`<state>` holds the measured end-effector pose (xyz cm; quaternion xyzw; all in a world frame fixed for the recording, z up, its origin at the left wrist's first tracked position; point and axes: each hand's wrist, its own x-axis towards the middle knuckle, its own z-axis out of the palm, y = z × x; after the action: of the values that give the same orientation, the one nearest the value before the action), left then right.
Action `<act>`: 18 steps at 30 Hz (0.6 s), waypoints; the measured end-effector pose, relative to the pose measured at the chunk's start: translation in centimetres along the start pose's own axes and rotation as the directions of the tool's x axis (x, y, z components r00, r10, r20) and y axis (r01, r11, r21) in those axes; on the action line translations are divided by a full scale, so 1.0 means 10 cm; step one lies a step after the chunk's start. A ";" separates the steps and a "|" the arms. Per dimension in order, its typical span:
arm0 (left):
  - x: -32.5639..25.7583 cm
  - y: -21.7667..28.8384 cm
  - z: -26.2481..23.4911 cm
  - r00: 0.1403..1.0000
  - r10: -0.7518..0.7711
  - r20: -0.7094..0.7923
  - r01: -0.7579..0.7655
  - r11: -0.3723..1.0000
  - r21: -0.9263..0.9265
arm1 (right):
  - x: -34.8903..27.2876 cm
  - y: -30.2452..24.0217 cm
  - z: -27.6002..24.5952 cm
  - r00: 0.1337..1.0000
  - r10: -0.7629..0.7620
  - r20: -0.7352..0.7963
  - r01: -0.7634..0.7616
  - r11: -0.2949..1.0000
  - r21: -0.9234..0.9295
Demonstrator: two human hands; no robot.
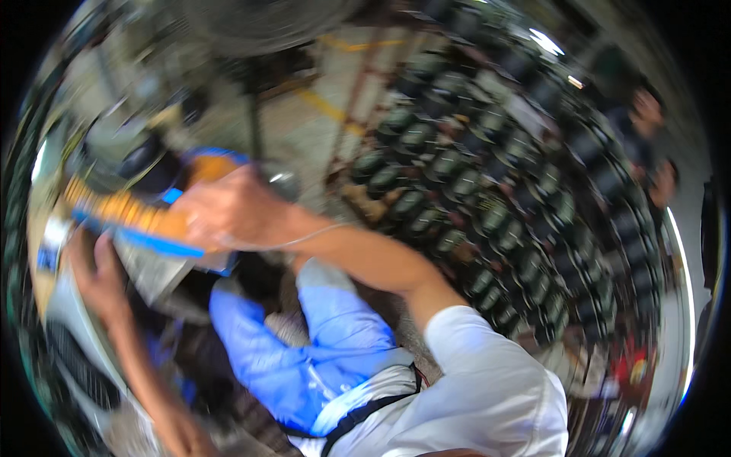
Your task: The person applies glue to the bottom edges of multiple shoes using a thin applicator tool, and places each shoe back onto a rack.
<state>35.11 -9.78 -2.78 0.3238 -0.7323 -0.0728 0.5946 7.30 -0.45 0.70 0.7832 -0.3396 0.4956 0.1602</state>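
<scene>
A row of orange ring-like parts [126, 207] lies along a blue tray [164, 242] at the left. My right hand [236, 207] reaches across to the near right end of that row; its fingers are curled and blurred, and what they hold is hidden. Lower down at the left edge, my left hand [100, 280] has its thumb apart from its fingers, beside a small white and blue box-like item [52, 242]. Behind the orange parts sits a dark rounded part [148, 164], its kind smeared by motion.
To the right stand many dark green, rounded metal parts [464, 183] in close rows. Another person [647, 114] is at the far right. A large round grey disc [263, 23] is at the top. Yellow lines mark the floor [324, 105]. A grey casing [80, 358] lies lower left.
</scene>
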 end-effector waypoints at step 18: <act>-0.24 0.01 -0.13 0.930 -0.327 -0.168 0.333 0.943 0.011 | 0.50 0.25 0.48 0.998 -0.020 -0.063 0.027 0.993 0.115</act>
<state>36.49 -7.97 -4.32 0.4588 -0.6172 -0.1304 0.6257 10.14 -6.94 2.72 0.7794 -0.2959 0.5365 0.1309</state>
